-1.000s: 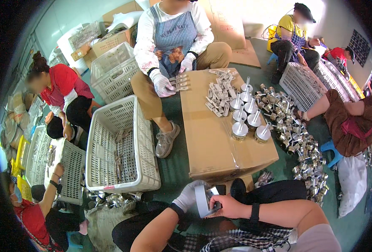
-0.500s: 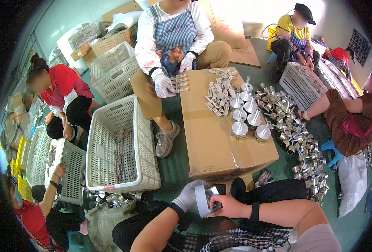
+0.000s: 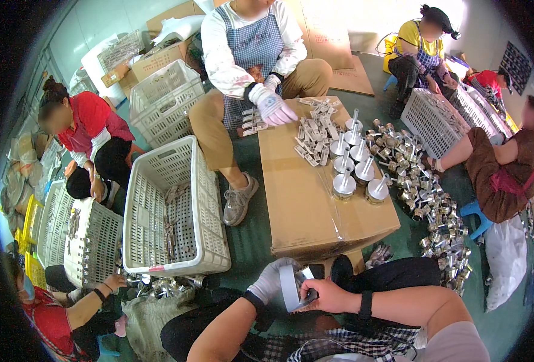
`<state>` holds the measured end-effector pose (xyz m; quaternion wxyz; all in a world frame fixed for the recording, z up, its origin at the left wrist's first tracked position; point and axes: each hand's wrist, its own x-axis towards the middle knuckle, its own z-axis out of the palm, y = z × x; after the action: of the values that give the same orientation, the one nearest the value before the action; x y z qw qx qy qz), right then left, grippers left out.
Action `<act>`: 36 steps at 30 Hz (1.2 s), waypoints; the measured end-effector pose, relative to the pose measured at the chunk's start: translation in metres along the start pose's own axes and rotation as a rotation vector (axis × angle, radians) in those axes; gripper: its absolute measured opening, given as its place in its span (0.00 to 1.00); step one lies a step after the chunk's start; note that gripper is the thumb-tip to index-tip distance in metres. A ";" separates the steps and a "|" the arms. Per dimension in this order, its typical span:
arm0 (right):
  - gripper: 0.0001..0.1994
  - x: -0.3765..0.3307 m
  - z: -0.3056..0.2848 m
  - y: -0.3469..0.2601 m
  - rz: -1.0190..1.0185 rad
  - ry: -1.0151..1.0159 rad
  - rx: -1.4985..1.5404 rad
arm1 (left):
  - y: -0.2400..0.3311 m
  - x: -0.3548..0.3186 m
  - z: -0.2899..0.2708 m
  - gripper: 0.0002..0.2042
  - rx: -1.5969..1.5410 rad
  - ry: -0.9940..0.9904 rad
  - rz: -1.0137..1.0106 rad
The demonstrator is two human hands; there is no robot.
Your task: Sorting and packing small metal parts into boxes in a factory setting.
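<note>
In my lap area, below the cardboard box's near edge, my left hand (image 3: 270, 281) wears a whitish glove and is closed round a wide grey metal ring (image 3: 289, 291). My bare right hand (image 3: 334, 297) is closed at the ring's right side. Its thumb and fingers pinch a small dark piece (image 3: 310, 295) at the opening, whose kind I cannot make out. The ring's inside is mostly hidden by my fingers. Ahead, the cardboard box (image 3: 303, 211) carries several silver cup-shaped parts with upright stems (image 3: 377, 190) and a heap of small whitish metal clips (image 3: 318, 130).
A large white crate (image 3: 218, 241) stands left of the box. Stemmed metal parts (image 3: 442, 232) lie heaped on the floor at right, beside a white sack (image 3: 505, 265). Across the box sits a co-worker in a checked apron (image 3: 252, 45); other people work at crates on both sides.
My hands and the ring stay in place. The co-worker opposite has moved a gloved hand right, over the box's far edge. At lower left, another person's arm has dropped from a crate.
</note>
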<state>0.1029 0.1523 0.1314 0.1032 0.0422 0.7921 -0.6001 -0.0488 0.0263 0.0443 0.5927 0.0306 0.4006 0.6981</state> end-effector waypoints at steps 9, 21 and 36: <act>0.17 0.001 0.000 -0.002 -0.010 -0.007 -0.019 | -0.005 0.009 -0.015 0.05 -0.189 0.047 -0.100; 0.17 0.000 -0.002 -0.007 0.004 -0.021 -0.025 | 0.002 0.002 -0.005 0.06 -0.097 0.026 -0.131; 0.17 0.000 0.001 -0.001 -0.011 0.008 0.003 | 0.000 0.002 0.002 0.07 -0.013 0.149 -0.084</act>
<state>0.1026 0.1511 0.1322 0.0967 0.0402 0.7917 -0.6018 -0.0483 0.0289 0.0453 0.5901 -0.0422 0.4399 0.6757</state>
